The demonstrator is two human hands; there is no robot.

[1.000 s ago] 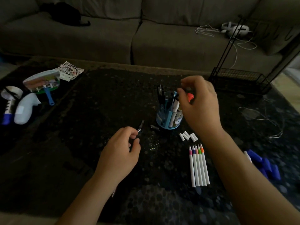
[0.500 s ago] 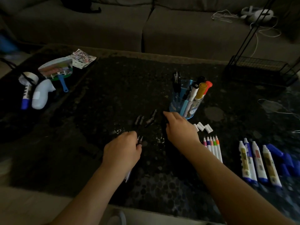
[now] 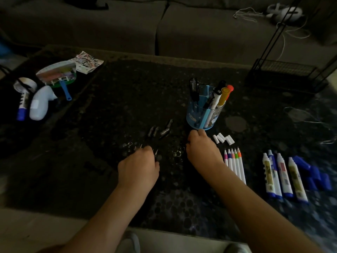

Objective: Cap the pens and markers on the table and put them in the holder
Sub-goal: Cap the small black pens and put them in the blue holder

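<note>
While left hand (image 3: 138, 167) pinches a thin pen (image 3: 156, 152) (likely light, slick; best held mid-barrel), right hand (image 3: 200, 148) curls on counter (image 3: 109, 115) beside holder (image 3: 202, 116); its hold cannot be told.

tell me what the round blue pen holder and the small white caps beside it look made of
The round blue pen holder looks like glossy translucent plastic: pens show through its wall. The small white caps look like opaque plastic; blur leaves their finish open.

You get no readable text here: labels on the big markers (image 3: 283, 177) at four o'clock and the printed sheet (image 3: 89, 61) at ten o'clock are blurred.
</note>
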